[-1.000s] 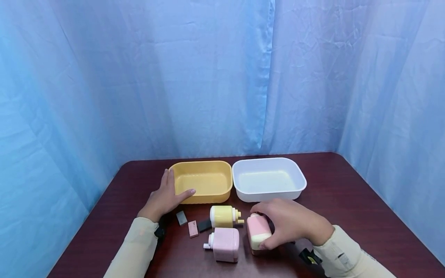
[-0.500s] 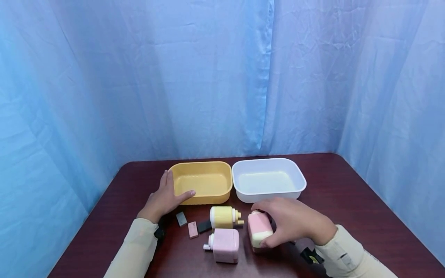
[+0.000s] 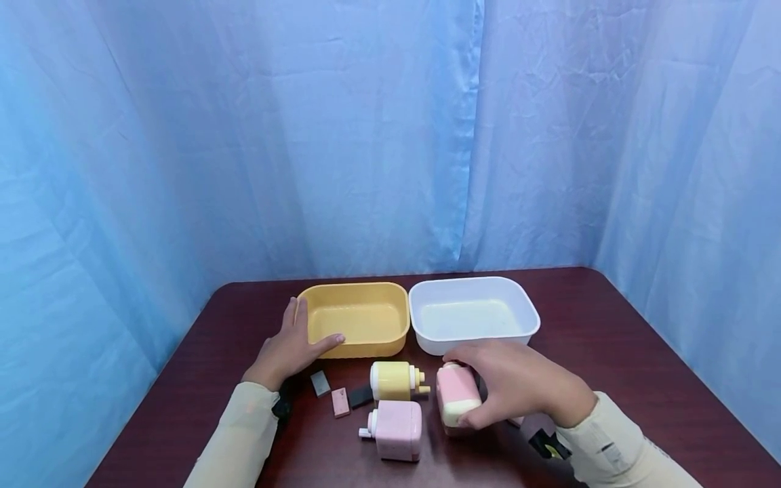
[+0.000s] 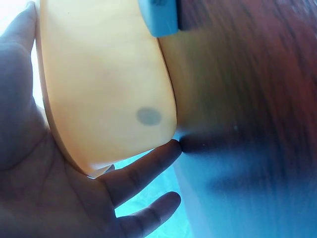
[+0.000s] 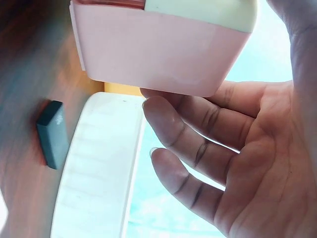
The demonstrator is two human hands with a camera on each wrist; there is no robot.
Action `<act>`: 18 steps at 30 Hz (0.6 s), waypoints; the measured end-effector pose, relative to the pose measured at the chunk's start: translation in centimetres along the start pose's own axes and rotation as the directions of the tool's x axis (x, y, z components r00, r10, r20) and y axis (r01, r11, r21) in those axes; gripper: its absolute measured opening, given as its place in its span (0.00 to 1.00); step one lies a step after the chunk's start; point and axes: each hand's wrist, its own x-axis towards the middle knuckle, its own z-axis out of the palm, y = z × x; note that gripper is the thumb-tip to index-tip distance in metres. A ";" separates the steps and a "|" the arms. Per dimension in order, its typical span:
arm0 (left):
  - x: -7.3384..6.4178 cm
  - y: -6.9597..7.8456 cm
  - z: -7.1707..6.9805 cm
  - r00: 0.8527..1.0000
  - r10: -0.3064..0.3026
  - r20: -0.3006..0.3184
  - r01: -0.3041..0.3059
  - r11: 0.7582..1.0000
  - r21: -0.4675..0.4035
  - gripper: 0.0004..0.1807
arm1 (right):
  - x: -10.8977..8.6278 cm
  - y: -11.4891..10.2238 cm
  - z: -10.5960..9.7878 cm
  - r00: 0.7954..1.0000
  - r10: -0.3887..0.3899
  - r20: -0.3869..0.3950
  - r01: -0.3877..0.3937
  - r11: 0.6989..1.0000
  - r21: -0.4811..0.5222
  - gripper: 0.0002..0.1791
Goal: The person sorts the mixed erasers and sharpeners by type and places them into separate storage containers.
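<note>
My left hand (image 3: 285, 350) rests against the near left corner of a yellow bin (image 3: 360, 350), thumb over the near rim and fingers along the side. In the left wrist view those fingers (image 4: 143, 173) look nearly straight against the bin. My right hand (image 3: 518, 379) holds a pink and cream pencil sharpener (image 3: 459, 395) between thumb and fingers; the right wrist view shows its pink side (image 5: 158, 49). A yellow crank sharpener (image 3: 392, 381) and a lilac crank sharpener (image 3: 398, 430) lie to its left.
Grey (image 3: 320, 383), pink (image 3: 340, 402) and dark (image 3: 361, 396) erasers lie below the yellow bin. A white bin (image 3: 476, 345) stands beside it. In the right wrist view a dark block (image 5: 53, 134) lies by the white bin. Blue curtains surround the table (image 3: 579, 325).
My right hand and the pink and cream sharpener have shifted slightly away from me and a little right. My left hand stays on the yellow bin.
</note>
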 end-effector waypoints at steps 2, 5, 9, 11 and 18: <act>0.0 0.0 0.1 1.000 -0.002 0.003 0.002 1.000 -0.005 0.74 | 0.1 0.0 -0.2 1.000 0.005 -0.005 -0.005 1.000 -0.020 0.35; -0.1 -0.1 0.0 1.000 -0.003 0.006 0.003 1.000 -0.006 0.74 | 0.2 -0.1 -0.5 1.000 0.004 -0.010 -0.005 0.999 -0.050 0.37; -0.1 -0.1 0.0 1.000 0.000 0.007 0.001 1.000 -0.002 0.74 | 0.6 -0.2 -1.0 1.000 -0.007 -0.016 0.006 0.997 -0.071 0.37; -0.2 -0.1 0.0 1.000 0.001 0.004 -0.001 1.000 -0.001 0.74 | 0.7 -0.2 -1.2 1.000 -0.012 -0.020 0.010 0.997 -0.075 0.37; -0.2 0.0 0.0 1.000 -0.009 -0.001 0.009 1.000 -0.006 0.74 | 1.4 -0.3 -2.0 1.000 -0.002 -0.022 0.000 0.997 -0.074 0.35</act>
